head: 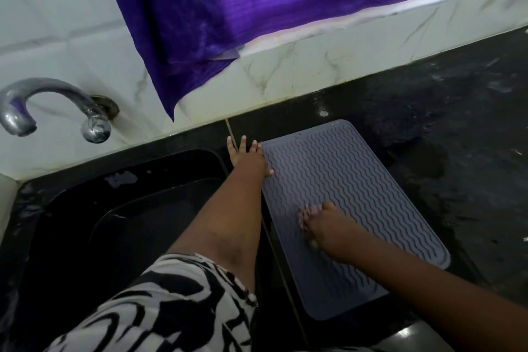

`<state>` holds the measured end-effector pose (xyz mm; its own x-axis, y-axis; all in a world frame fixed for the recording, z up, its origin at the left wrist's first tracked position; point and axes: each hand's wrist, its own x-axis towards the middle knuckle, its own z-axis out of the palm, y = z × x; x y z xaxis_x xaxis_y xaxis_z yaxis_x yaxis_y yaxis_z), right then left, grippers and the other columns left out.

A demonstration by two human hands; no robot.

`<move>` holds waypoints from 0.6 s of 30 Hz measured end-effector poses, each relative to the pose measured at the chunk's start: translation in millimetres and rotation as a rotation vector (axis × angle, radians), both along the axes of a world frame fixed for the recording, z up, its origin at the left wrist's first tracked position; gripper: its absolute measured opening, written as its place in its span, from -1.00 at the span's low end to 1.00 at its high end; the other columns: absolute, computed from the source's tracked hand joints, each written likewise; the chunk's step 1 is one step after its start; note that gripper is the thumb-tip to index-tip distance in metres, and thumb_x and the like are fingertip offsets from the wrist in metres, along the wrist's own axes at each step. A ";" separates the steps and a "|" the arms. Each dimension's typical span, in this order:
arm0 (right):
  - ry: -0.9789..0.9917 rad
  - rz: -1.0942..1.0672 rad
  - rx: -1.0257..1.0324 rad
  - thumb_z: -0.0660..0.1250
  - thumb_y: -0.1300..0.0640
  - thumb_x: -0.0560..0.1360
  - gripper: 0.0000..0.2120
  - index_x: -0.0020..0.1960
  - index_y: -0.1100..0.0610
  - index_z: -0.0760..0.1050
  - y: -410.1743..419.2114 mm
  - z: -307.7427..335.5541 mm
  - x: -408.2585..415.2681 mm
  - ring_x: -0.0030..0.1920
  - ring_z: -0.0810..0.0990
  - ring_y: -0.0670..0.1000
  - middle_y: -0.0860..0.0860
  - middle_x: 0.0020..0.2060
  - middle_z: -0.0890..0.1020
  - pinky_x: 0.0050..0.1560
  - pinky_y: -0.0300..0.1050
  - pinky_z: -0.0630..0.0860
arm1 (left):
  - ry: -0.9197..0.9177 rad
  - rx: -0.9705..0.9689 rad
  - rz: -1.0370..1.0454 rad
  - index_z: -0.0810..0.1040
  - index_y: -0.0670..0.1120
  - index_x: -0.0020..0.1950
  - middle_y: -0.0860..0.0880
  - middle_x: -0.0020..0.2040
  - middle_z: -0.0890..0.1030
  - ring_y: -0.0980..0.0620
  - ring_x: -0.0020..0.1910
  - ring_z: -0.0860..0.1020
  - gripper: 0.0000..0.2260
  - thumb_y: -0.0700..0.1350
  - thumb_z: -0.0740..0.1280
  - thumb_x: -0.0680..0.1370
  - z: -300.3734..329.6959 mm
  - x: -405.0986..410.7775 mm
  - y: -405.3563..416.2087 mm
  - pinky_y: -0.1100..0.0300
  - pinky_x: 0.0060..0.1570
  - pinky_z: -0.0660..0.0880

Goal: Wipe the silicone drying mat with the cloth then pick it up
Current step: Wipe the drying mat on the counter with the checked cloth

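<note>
Blur covers the right hand point(323, 226), so its fingers are hard to read: they look bent down onto the grey mat point(351, 208), near the mat's left middle, and whether they hold anything I cannot tell. No cloth can be made out under that hand or elsewhere. The left hand point(248, 158) is sharper. Its fingers are spread straight and flat on the black counter point(457, 128) at the mat's far left corner, with the thumb lying over the mat's edge; it holds nothing. The mat lies flat on the counter, just right of the dark sink point(85, 223), its wavy ridges showing. A patterned black-and-white sleeve point(171, 308) hides part of the sink's near side. The tap point(57, 106) sticks out of the tiled wall, and a purple curtain point(257, 8) hangs above.
</note>
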<state>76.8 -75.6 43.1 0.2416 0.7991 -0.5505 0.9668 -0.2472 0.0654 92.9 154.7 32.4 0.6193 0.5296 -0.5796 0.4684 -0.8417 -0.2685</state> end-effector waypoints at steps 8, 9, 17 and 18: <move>0.175 -0.294 0.243 0.23 0.20 0.55 -0.38 0.55 -0.04 0.12 41.1 36.2 47.1 0.46 0.25 0.13 0.06 0.51 0.24 0.44 0.07 0.24 | -0.801 -0.211 0.185 0.47 -0.07 0.30 -0.19 0.30 0.51 -0.22 0.32 0.44 -0.70 -0.04 0.21 0.59 -15.1 -34.4 -25.8 -0.07 0.24 0.41; 0.108 -0.270 0.258 0.20 0.12 0.56 -0.40 0.55 -0.03 0.09 43.4 24.8 38.4 0.48 0.19 0.16 0.07 0.52 0.21 0.47 0.15 0.17 | -0.865 -0.240 0.209 0.52 -0.07 0.16 -0.18 0.14 0.58 -0.21 0.16 0.55 -0.79 -0.07 0.20 0.58 -18.9 -43.2 -38.2 0.01 0.05 0.50; 0.246 -0.299 0.406 0.23 0.22 0.55 -0.63 0.34 0.21 0.46 -8.5 -10.0 1.1 0.32 0.39 0.20 0.18 0.32 0.45 0.36 -0.04 0.25 | -0.400 -0.111 0.027 -0.02 -0.20 0.58 -0.14 0.60 -0.01 -0.08 0.56 0.05 -0.47 0.01 -0.01 0.69 -32.6 -43.3 -64.8 0.02 0.51 -0.01; 0.296 -0.336 0.396 0.27 0.26 0.52 -0.64 0.30 0.24 0.47 -24.3 -5.0 -5.6 0.29 0.42 0.21 0.21 0.27 0.47 0.29 -0.05 0.32 | -0.381 -0.095 0.033 -0.03 -0.20 0.59 -0.13 0.60 -0.02 -0.08 0.56 0.04 -0.47 0.02 0.00 0.69 -32.6 -42.9 -66.0 0.02 0.51 -0.02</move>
